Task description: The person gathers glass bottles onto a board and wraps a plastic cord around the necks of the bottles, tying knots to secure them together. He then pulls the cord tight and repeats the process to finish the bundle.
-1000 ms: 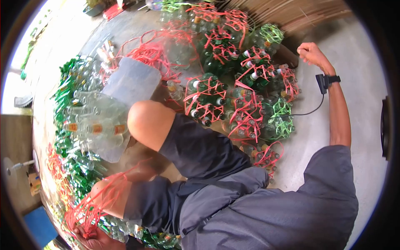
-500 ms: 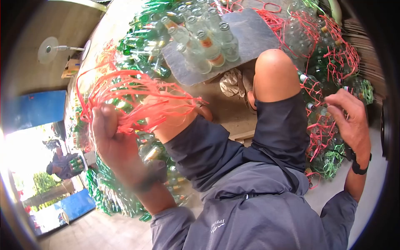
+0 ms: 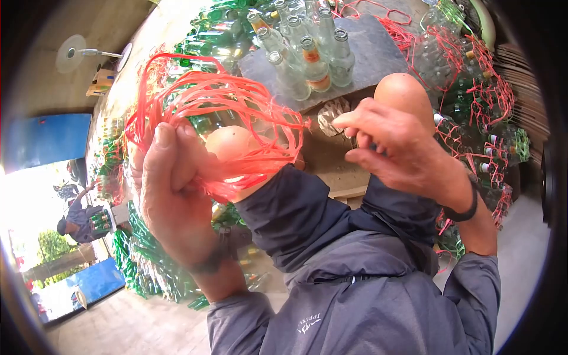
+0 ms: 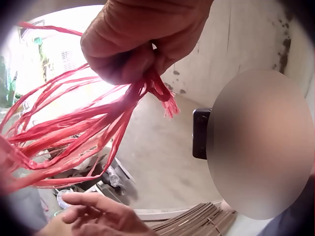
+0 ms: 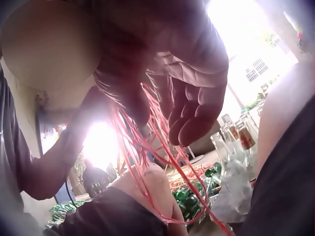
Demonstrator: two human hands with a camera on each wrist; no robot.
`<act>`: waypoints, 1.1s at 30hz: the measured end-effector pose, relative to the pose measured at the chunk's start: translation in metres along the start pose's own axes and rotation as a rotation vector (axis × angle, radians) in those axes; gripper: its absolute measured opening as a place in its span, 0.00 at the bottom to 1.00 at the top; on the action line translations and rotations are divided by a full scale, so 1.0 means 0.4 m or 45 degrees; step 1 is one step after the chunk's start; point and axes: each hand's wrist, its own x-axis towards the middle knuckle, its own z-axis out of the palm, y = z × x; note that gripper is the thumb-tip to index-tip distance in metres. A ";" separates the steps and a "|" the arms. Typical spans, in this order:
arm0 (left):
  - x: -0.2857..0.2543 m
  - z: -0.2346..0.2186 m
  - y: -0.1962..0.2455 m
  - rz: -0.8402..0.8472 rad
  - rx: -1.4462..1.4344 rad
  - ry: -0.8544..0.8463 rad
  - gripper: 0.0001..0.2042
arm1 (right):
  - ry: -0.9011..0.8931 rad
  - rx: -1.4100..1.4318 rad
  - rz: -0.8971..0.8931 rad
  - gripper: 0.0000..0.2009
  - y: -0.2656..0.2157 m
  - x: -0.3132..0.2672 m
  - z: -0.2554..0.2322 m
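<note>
Left fingers point(image 3: 164, 139) pinching red strands point(image 4: 96, 121), right fingers point(image 3: 360, 120) nearby

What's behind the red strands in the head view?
Gaps in the red strands show a knee and green bottles; whatever the left hand and strands cover can't be seen.

I have the ribbon bundle point(image 3: 231, 89) in my left grip point(image 3: 171, 183), its strands spreading rightward over my left knee point(image 3: 228, 141). My right grip point(image 3: 399, 145) is near the strands' right-hand ends, apart from them and above my right knee point(image 3: 405, 89). Before me, beyond both knees, the table point(image 3: 376, 50) carries a cluster of bottles point(image 3: 307, 56) on its left part. More bottles point(image 3: 210, 32) lie heaped left of it; strand-wrapped bottles point(image 3: 461, 83) stand right of it, with slats point(image 3: 520, 77) further right. Far to my left are a fan point(image 3: 70, 54) and, nearer the opening, another person point(image 3: 78, 218).
</note>
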 end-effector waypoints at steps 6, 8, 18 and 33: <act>-0.025 0.001 -0.013 0.100 0.068 0.039 0.15 | -0.104 0.026 0.113 0.18 0.060 0.000 0.058; -0.030 -0.007 -0.019 0.242 0.037 -0.294 0.15 | -0.104 0.015 0.133 0.18 0.070 0.003 0.069; -0.060 0.088 0.009 -0.034 -0.349 -0.208 0.13 | -0.074 -0.011 0.100 0.06 0.134 -0.001 0.110; 0.007 -0.101 -0.084 -0.174 -0.211 -0.059 0.10 | 0.315 0.499 0.440 0.08 0.075 -0.038 -0.040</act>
